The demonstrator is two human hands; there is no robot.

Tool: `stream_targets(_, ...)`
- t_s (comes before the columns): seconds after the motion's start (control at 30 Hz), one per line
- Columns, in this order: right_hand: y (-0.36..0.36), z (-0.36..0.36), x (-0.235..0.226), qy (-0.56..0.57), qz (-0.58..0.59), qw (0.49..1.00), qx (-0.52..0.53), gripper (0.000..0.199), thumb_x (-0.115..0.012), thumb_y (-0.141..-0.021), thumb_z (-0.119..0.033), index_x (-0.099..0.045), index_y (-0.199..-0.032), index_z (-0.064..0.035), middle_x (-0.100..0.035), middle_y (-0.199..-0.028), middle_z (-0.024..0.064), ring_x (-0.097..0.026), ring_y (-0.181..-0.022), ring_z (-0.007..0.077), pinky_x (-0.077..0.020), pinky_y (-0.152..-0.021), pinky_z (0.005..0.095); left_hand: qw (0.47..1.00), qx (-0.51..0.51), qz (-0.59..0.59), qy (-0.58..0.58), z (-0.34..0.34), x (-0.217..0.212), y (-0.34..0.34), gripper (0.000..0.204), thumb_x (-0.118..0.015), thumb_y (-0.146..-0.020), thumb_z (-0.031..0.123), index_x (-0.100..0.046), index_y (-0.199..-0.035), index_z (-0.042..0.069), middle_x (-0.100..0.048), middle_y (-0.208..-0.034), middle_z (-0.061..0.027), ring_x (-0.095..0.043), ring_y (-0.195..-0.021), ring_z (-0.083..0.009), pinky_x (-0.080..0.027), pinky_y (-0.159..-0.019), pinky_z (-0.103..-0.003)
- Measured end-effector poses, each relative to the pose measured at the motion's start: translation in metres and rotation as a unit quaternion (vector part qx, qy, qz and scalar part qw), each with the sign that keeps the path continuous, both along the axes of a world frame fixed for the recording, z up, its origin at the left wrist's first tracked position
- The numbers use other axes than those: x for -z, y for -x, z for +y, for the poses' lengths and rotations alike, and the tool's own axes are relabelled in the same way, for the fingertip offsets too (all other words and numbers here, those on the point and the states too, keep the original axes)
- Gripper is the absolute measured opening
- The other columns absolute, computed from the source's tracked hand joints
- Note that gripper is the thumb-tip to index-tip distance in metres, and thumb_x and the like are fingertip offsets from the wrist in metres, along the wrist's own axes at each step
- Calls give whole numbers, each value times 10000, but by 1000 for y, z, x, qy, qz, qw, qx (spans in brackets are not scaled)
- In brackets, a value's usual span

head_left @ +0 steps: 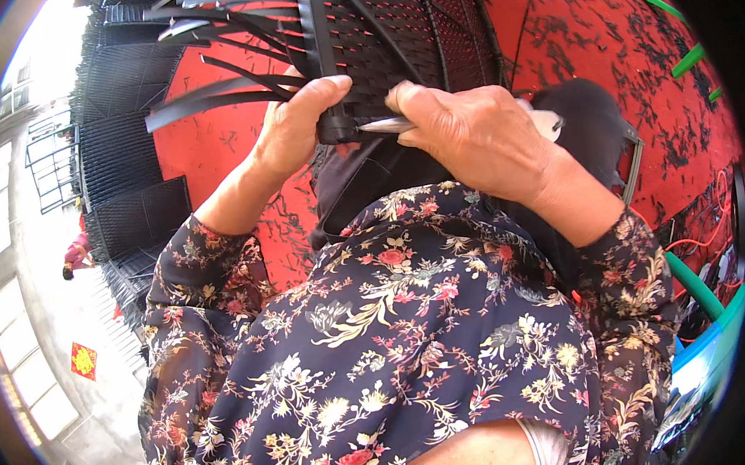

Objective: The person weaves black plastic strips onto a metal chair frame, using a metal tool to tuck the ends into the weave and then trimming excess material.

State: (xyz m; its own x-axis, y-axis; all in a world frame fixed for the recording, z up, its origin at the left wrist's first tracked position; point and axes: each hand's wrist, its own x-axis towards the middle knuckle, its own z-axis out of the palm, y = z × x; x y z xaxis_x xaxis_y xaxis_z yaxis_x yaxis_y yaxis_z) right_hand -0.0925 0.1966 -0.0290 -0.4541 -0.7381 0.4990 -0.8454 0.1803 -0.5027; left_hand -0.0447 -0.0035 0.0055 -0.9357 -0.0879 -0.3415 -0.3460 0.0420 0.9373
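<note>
Black plastic strips [217, 94], flat and glossy, fan out from the woven panel [397, 32] that we hold up in front of us, at the top middle of the view. The panel is a tight basket weave, dark against the red floor [219, 148] behind it, and its loose ends trail to the left.

Our left hand [297, 128] is closed around the bottom edge of the weave, thumb pressed over a folded strip where the strands bunch into a knot. Our right hand [476, 136] is wrapped tightly around a pale metal tool [384, 125], whose slim tip points left into that same knot, just beside the left thumb. A white bit of the tool [546, 123] shows past the back of the right hand; what kind of handle it is we cannot tell.

Below the hands lie a black cloth [362, 183] and our flowered sleeves [410, 330]. The floor is strewn with short black offcuts [676, 136]. Stacked dark woven panels [128, 160] stand along the left edge, green rods [685, 59] lie near the upper right corner, and orange cable [697, 239] and a green hose [690, 281] run at the right edge.

As we judge it, the danger is the tool's tip. It sits very close to the left thumb, and if a stiff strip gives way suddenly, the tip could slide into the thumb. A strip pulled too hard could also spring out of the weave and loosen the folded edge.
</note>
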Motion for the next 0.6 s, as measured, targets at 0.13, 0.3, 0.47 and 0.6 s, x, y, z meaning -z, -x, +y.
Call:
stream_targets(0.13,14,10,-10,-77,91,991,-59,120,-534,-755,-126,-504,-854,-67,-537,-661,60,-617,-583,222,-487,-488,314,991,-38,-88,-97,1,11,-3,263,-505,-861,226,-595,-826,-18,-607,-689,-90,-561,-509,-159,-446,-452,-268)
stream_targets(0.3,5,25,-24,-174,140,965,-136,99,-511,-758,-133,-550,-797,-51,-553,-632,85,-614,-544,250,-488,-447,344,999,-21,46,7,33,7,-14,230,-542,-852,226,-605,-836,6,-592,-684,-54,-540,-504,-129,-423,-451,-252)
stream_targets(0.47,-32,19,-23,-128,-50,983,-120,104,-505,-780,-134,-532,-766,-35,-584,-674,120,-622,-587,271,-504,-492,376,999,-33,-10,-9,37,3,-7,178,-611,-797,172,-647,-861,9,-620,-779,11,-555,-719,-71,-461,-636,-250)
stream_targets(0.6,-35,53,-8,-18,-192,981,-19,135,-604,-799,-169,-541,-825,-53,-537,-730,107,-578,-606,292,-479,-526,359,1000,-20,-11,5,32,8,-10,191,-621,-791,167,-657,-855,-9,-625,-791,8,-563,-740,-70,-467,-667,-260)
